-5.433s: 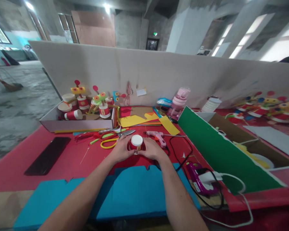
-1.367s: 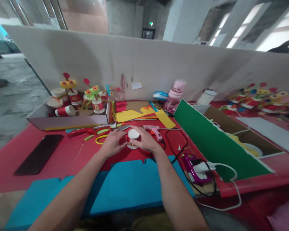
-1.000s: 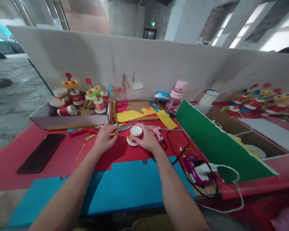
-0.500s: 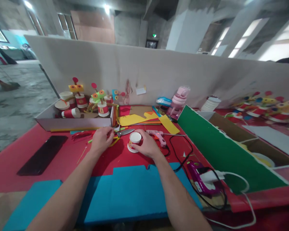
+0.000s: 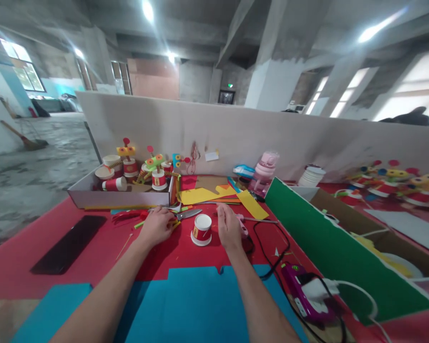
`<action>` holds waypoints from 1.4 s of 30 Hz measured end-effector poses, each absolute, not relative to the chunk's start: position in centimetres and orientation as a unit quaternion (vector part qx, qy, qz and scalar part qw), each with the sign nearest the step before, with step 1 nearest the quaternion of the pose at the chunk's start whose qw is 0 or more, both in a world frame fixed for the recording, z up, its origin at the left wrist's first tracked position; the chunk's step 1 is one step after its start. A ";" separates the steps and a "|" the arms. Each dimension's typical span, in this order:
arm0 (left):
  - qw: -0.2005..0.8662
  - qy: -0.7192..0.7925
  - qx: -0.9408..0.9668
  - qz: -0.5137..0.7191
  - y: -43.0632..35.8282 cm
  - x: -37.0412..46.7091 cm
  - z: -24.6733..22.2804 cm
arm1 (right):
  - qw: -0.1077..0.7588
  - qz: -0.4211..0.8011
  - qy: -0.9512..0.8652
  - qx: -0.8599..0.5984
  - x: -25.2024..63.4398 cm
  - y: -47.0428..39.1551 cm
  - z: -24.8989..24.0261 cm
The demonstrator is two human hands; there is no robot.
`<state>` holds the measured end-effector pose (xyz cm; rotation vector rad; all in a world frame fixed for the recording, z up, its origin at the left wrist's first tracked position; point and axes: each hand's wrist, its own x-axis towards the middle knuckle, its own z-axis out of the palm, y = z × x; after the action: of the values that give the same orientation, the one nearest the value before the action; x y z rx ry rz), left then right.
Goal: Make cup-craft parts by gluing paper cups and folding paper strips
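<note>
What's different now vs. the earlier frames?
Both hands have let go of the red-and-white cup, which now stands free. The left hand went left, over the handles of the scissors; the right hand moved off to the right, partly covering the glue gun. Phone and white box stayed put.

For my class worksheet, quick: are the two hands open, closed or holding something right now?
Left hand: over the scissors; whether it grips them cannot be told.
Right hand: open, beside the cup, not touching it.
</note>
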<state>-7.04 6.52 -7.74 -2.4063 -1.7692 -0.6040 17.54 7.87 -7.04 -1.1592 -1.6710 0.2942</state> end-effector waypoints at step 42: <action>0.145 -0.516 -0.844 -0.009 9.2 -3.3 -7.2 | 0.493 0.113 -0.732 -0.456 16.4 7.1 -7.1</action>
<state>-3.26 9.16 -7.21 -2.4319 -1.4864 -0.0255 16.42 7.14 -7.10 -1.1049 -1.7767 0.2739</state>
